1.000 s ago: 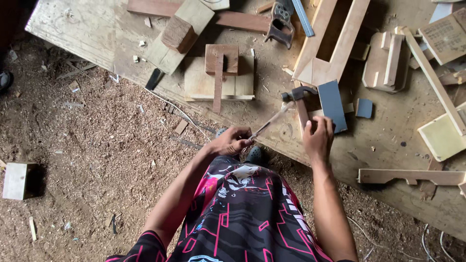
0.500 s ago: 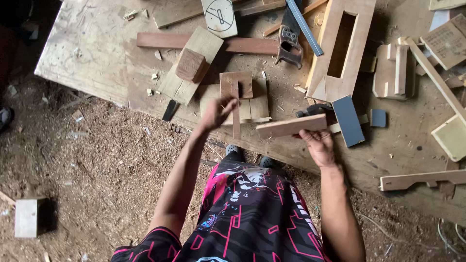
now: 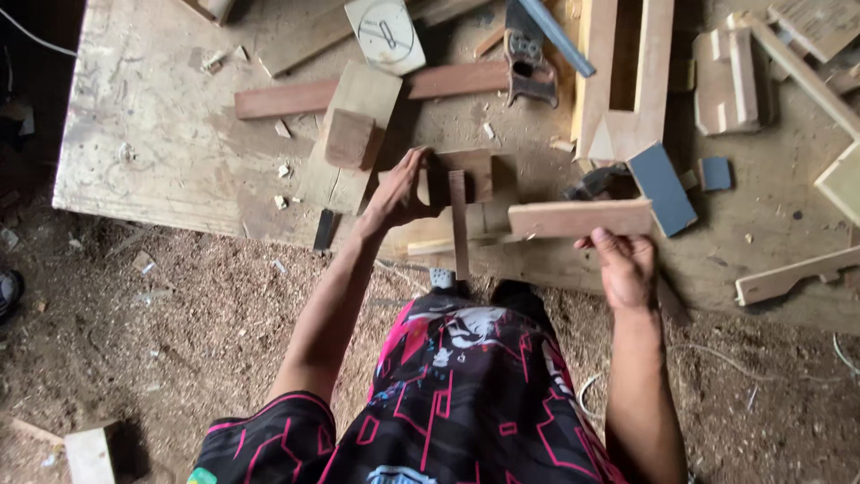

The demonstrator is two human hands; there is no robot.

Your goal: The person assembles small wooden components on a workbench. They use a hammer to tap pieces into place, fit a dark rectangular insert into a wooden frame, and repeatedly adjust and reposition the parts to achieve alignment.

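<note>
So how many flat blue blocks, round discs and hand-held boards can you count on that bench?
Flat blue-grey rectangular blocks: 2
Round pale disc: 1
Reddish flat wooden board, held by the right hand: 1
Total: 4

A flat reddish-brown wooden board point(image 3: 580, 218) lies level and crosswise, gripped at its right end by the right hand point(image 3: 624, 265). Just left of it sits a pale wooden block assembly point(image 3: 466, 193) with a dark square top piece and a thin upright strip running toward the counter edge; the left hand point(image 3: 399, 193) rests against its left side.
</note>
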